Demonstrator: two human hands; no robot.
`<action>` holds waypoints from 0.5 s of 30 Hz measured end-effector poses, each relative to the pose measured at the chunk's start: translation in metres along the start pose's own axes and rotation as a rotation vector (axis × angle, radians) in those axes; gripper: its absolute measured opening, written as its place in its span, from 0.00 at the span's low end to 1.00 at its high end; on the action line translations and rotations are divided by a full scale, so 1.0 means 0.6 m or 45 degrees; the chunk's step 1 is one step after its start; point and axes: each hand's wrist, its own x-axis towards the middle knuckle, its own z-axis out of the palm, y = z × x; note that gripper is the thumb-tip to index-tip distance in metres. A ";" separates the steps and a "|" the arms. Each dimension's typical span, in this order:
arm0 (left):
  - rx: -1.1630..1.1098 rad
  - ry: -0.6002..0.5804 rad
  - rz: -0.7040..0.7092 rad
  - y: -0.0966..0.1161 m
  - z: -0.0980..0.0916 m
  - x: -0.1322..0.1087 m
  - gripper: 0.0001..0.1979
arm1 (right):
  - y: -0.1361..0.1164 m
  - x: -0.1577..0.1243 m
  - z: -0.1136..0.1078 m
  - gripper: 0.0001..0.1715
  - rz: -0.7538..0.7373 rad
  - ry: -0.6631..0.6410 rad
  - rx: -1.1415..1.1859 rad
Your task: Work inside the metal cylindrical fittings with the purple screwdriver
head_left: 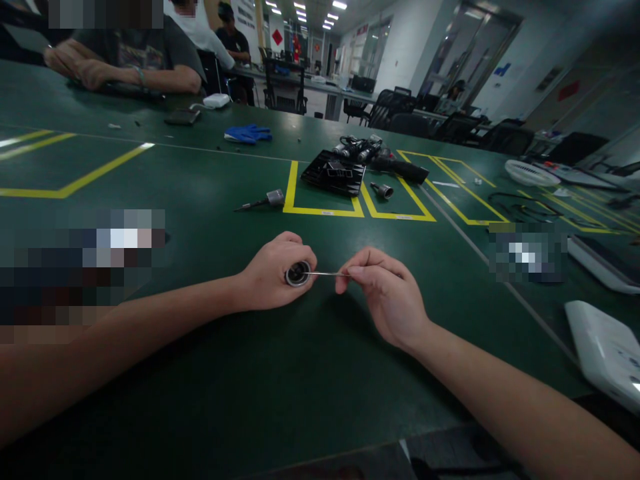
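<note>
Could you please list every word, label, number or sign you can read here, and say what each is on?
No text is legible.
The wall poster: print too blurred.
The red diamond sign: character blurred.
The white labels on the yellow tape: too small.
The round metal part in the left hand and the thin rod in the right hand: no marking visible.

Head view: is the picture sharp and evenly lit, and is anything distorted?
In the head view, the left hand and its round metal part, and the right hand with the thin metal rod, are sharp; the green table is dim, the ceiling lights glare; door frames lean from wide-angle distortion; some patches are pixelated.
</note>
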 end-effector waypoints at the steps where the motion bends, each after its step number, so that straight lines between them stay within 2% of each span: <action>1: 0.000 -0.001 -0.001 0.000 0.000 0.000 0.05 | 0.001 0.000 0.000 0.07 0.004 0.000 0.015; 6: -0.013 0.001 0.012 -0.001 0.000 0.002 0.05 | 0.003 -0.005 -0.004 0.07 -0.117 -0.088 -0.102; 12: -0.001 -0.022 0.021 -0.002 0.001 0.001 0.04 | -0.012 -0.019 0.001 0.06 -0.536 -0.158 -0.690; 15: 0.006 -0.021 0.011 -0.001 0.003 0.001 0.04 | -0.018 -0.022 0.006 0.07 -0.678 -0.219 -0.856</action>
